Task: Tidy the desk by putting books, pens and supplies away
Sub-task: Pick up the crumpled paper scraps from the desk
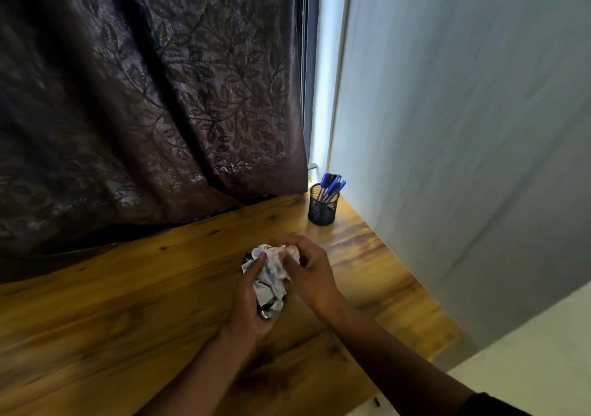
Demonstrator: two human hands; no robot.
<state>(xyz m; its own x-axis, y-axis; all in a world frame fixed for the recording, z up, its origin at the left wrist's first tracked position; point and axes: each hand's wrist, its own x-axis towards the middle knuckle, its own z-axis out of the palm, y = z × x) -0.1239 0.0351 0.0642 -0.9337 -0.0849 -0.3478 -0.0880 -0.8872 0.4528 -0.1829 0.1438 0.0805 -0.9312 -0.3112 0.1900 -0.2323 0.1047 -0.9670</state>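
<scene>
A crumpled wad of white paper (271, 271) is held above the wooden desk (128, 287), near its middle. My left hand (251, 300) grips the wad from the left and below, fingers curled round it. My right hand (308, 268) grips its right and top side. A small dark bit shows at the wad's lower end, too unclear to name. At the desk's far right corner stands a black mesh pen holder (323, 206) with several blue-capped pens (331, 184) upright in it.
A dark patterned curtain (144, 96) hangs along the back edge of the desk. A pale wall (463, 128) runs along the right side. The desk's right edge drops off to a light floor (543, 351).
</scene>
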